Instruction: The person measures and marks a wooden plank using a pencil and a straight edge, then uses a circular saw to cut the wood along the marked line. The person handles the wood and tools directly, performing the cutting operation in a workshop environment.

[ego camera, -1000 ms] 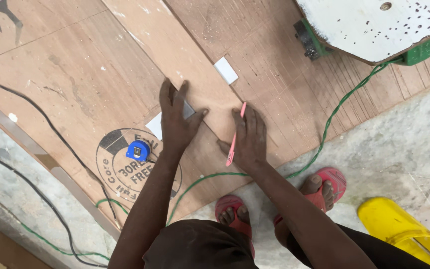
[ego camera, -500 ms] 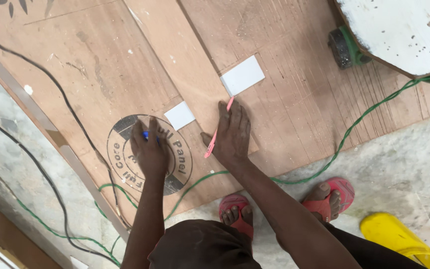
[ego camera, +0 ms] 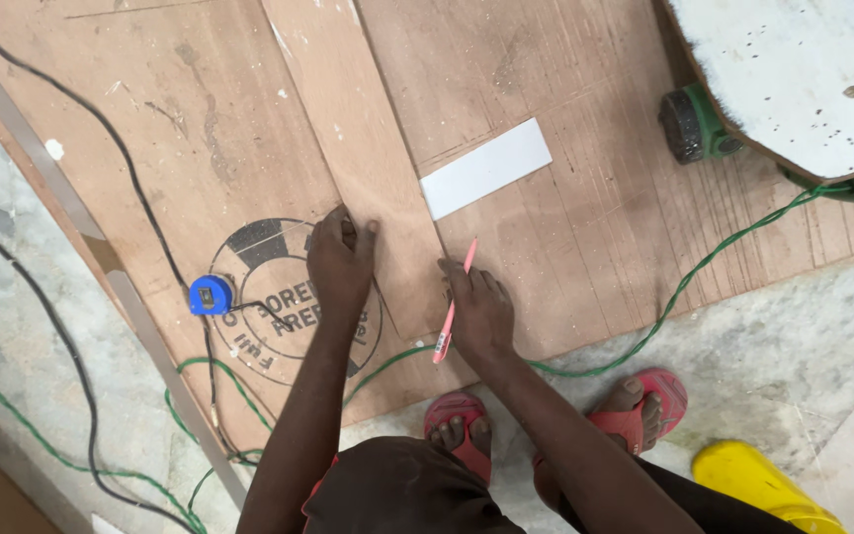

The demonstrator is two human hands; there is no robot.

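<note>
My left hand (ego camera: 340,259) rests flat on the left edge of a long plywood strip (ego camera: 358,148) that lies on a large plywood sheet (ego camera: 180,148) on the floor. My right hand (ego camera: 481,309) holds a pink pen (ego camera: 454,314) against the strip's right edge, tip pointing away from me. A white rectangular piece (ego camera: 486,168) lies just beyond the pen. A small blue tape measure (ego camera: 210,295) sits on the sheet left of my left hand, beside a round black printed stamp (ego camera: 284,297).
A green power tool (ego camera: 704,124) sits under a white round board (ego camera: 793,69) at the top right, its green cable (ego camera: 684,287) running across the sheet. A black cable (ego camera: 71,336) crosses at left. A yellow container (ego camera: 753,485) stands at lower right. My feet wear red sandals (ego camera: 635,410).
The view has shifted. My left hand moved off the tape measure by the stamp onto the strip's left edge. My right hand with the pen slid toward me along the strip.
</note>
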